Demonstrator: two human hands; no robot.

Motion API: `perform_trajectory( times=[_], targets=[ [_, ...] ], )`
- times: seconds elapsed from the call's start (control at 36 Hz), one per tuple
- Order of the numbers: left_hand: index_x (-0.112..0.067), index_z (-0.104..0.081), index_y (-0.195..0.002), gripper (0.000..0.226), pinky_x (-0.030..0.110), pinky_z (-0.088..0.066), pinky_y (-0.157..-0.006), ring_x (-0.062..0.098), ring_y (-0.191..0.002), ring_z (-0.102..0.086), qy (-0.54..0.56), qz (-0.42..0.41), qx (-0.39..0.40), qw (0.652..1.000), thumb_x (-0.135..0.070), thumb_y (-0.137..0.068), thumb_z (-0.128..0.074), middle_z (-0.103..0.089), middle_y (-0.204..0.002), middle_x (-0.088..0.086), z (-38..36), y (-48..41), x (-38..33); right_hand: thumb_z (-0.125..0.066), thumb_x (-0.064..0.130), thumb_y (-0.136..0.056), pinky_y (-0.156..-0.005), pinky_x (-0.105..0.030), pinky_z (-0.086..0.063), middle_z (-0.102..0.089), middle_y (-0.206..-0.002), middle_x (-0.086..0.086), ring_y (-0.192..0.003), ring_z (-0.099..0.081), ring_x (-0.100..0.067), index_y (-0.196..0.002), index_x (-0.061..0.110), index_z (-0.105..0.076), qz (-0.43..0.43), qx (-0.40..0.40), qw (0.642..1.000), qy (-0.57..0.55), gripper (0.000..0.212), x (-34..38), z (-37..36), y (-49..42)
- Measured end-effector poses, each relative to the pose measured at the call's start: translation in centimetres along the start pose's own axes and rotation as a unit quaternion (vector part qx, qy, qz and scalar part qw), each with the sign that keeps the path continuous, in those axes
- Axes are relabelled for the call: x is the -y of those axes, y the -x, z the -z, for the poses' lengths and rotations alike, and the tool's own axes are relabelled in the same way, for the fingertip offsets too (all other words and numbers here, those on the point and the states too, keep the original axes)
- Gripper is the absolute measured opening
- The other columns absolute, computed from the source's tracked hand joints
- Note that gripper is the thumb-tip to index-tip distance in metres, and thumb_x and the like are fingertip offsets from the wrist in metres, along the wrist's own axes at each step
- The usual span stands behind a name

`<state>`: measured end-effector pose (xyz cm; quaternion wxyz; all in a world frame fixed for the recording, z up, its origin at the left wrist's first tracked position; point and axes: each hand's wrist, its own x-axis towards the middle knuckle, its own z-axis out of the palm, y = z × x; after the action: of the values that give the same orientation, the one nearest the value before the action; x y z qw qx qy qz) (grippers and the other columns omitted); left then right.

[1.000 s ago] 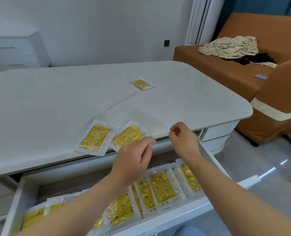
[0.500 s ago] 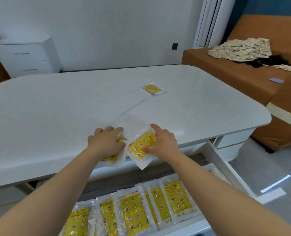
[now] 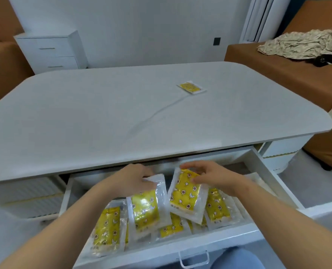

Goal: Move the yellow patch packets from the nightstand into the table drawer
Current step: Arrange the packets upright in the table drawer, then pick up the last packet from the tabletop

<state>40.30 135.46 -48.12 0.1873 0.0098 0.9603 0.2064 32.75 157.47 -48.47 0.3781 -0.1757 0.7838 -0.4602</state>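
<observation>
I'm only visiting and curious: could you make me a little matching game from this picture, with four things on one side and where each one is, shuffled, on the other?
Things:
1. lone packet
2. left hand
3. crumpled cloth
4. white nightstand

Places:
A. on the brown sofa
B. by the back wall
C. on the tabletop
D. over the open drawer, gripping a packet

Pairs: 1-C, 2-D, 3-A, 4-B.
</observation>
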Motion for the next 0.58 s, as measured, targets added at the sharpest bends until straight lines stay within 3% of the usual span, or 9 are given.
perform_trajectory(
  times=[0.14, 0.28, 0.36, 0.42, 0.47, 0.53, 0.58],
  targets=[
    [-0.017, -0.037, -0.063, 0.033, 0.024, -0.026, -0.055, 0.013, -0.068, -0.041, -0.030, 0.029, 0.045, 0.998, -0.028, -0.092, -0.050, -0.041, -0.069, -0.002, -1.8, 0.8, 2.9, -0.056, 0.004, -0.089, -0.090, -0.026, -0.044, -0.058, -0.110, -0.003, -0.102, -0.057, -0.016, -0.133, 0.023, -0.041, -0.017, 0.017, 0.995, 0.097, 0.050, -0.3, -2.1, -0.8],
    [-0.019, -0.031, -0.061, 0.039, 0.023, -0.024, -0.054, 0.007, -0.058, -0.035, -0.045, 0.057, 0.042, 0.996, -0.030, -0.094, -0.049, -0.036, -0.063, -0.006, -2.6, 1.4, 4.7, -0.060, 0.009, -0.085, -0.095, -0.036, -0.047, -0.058, -0.114, -0.001, -0.105, -0.056, -0.019, -0.106, 0.024, -0.051, -0.038, 0.010, 0.972, 0.233, 0.027, -1.0, -3.3, -1.9],
    [-0.019, -0.039, -0.064, 0.032, 0.024, -0.028, -0.056, 0.012, -0.063, -0.041, -0.065, 0.068, 0.029, 0.995, -0.032, -0.091, -0.050, -0.047, -0.068, -0.003, -3.6, 1.4, 5.4, -0.064, 0.013, -0.083, -0.098, -0.036, -0.044, -0.055, -0.125, -0.002, -0.116, -0.050, -0.020, -0.116, 0.025, -0.054, -0.046, -0.009, 0.952, 0.301, 0.037, -1.8, -3.9, -2.1],
    [-0.019, -0.054, -0.082, 0.014, 0.026, -0.038, -0.065, 0.015, -0.074, -0.049, -0.077, 0.078, 0.021, 0.994, -0.031, -0.089, -0.054, -0.062, -0.088, 0.001, -4.2, 1.3, 5.7, -0.067, 0.018, -0.082, -0.104, -0.036, -0.036, -0.046, -0.136, 0.000, -0.128, -0.036, -0.022, -0.130, 0.028, -0.047, -0.041, -0.031, 0.932, 0.360, 0.053, -2.2, -4.2, -2.2],
    [-0.021, -0.055, -0.113, 0.028, 0.028, -0.044, -0.080, 0.015, -0.094, -0.055, -0.071, 0.085, 0.004, 0.994, -0.031, -0.088, -0.059, -0.060, -0.113, 0.000, -4.7, 1.4, 5.8, -0.068, 0.022, -0.079, -0.106, -0.036, -0.032, -0.041, -0.139, 0.003, -0.130, -0.030, -0.021, -0.133, 0.032, -0.043, -0.018, -0.048, 0.922, 0.384, 0.060, -2.4, -4.5, -2.1],
    [-0.024, -0.047, -0.129, 0.042, 0.028, -0.043, -0.091, 0.016, -0.113, -0.050, -0.071, 0.070, -0.033, 0.994, -0.031, -0.089, -0.058, -0.050, -0.129, -0.001, -4.8, 1.4, 5.4, -0.067, 0.023, -0.080, -0.106, -0.032, -0.032, -0.043, -0.136, 0.005, -0.128, -0.033, -0.017, -0.130, 0.032, -0.047, 0.018, -0.065, 0.928, 0.367, 0.055, -2.3, -4.6, -1.9],
    [-0.027, -0.046, -0.131, 0.041, 0.027, -0.042, -0.095, 0.014, -0.118, -0.049, -0.060, 0.043, -0.078, 0.994, -0.032, -0.091, -0.055, -0.048, -0.132, -0.005, -4.1, 1.4, 4.3, -0.064, 0.021, -0.083, -0.100, -0.026, -0.038, -0.054, -0.124, 0.005, -0.115, -0.047, -0.010, -0.123, 0.025, -0.056, 0.064, -0.090, 0.941, 0.320, 0.041, -1.8, -4.4, -1.7]
  ],
)
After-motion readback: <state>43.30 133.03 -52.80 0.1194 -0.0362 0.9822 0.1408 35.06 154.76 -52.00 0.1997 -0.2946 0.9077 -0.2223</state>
